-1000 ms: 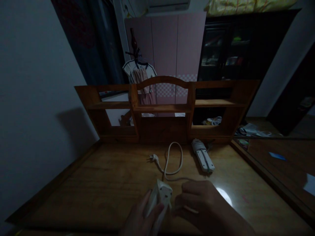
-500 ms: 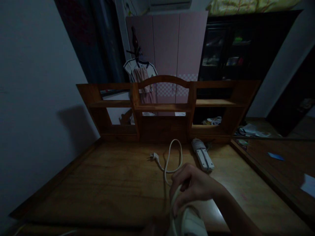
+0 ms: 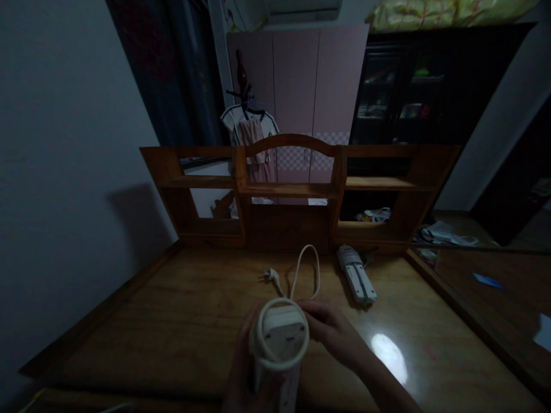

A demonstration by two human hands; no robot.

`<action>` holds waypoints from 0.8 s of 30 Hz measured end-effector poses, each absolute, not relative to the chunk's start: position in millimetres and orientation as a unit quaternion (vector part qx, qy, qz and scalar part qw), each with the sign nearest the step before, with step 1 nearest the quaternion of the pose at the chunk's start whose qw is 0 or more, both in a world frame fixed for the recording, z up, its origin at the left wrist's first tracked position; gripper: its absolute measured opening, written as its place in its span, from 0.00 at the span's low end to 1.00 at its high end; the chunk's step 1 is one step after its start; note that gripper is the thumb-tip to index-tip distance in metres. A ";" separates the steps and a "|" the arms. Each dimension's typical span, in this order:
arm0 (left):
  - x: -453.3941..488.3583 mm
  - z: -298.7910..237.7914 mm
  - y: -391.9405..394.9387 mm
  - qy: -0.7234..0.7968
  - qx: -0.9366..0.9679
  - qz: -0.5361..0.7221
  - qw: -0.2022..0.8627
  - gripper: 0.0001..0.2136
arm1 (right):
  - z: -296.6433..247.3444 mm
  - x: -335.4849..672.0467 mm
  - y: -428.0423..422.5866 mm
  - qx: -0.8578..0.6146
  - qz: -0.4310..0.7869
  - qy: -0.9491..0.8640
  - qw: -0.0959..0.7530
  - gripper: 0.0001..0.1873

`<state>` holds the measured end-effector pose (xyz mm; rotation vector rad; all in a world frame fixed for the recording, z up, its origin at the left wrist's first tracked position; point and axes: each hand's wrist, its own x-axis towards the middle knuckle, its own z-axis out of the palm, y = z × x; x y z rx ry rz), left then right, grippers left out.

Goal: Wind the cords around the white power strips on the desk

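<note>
A white power strip (image 3: pixel 284 339) is held upright close to me, its end facing up. My left hand (image 3: pixel 241 370) is closed around its left side and front. A pale cord (image 3: pixel 306 344) wraps over the strip's end. At the strip's far right edge, my right hand (image 3: pixel 329 328) is closed on the cord; its fingertips are partly hidden behind the strip. From there the loose cord loops across the desk to a plug (image 3: pixel 271 275). A second white power strip (image 3: pixel 360 282), with its cord wound around one end, lies at the right.
The wooden desk (image 3: pixel 185 321) has a raised shelf unit (image 3: pixel 288 189) along its back edge. A wall (image 3: pixel 64 172) borders the left. Light reflects off the desktop at the right. Beyond the desk's right edge, papers and a blue card (image 3: pixel 488 280) lie on a brown surface.
My left hand and the power strip have risen into fuller view. My right hand has turned and come to the strip's far right side, drawing the cord around its end.
</note>
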<state>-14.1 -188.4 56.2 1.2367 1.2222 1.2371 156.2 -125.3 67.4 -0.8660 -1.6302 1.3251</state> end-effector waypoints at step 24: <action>-13.2 45.5 -186.6 0.503 0.547 0.532 0.405 0.28 | 99.7 144.1 -152.0 -0.369 0.263 -0.806 0.380 0.25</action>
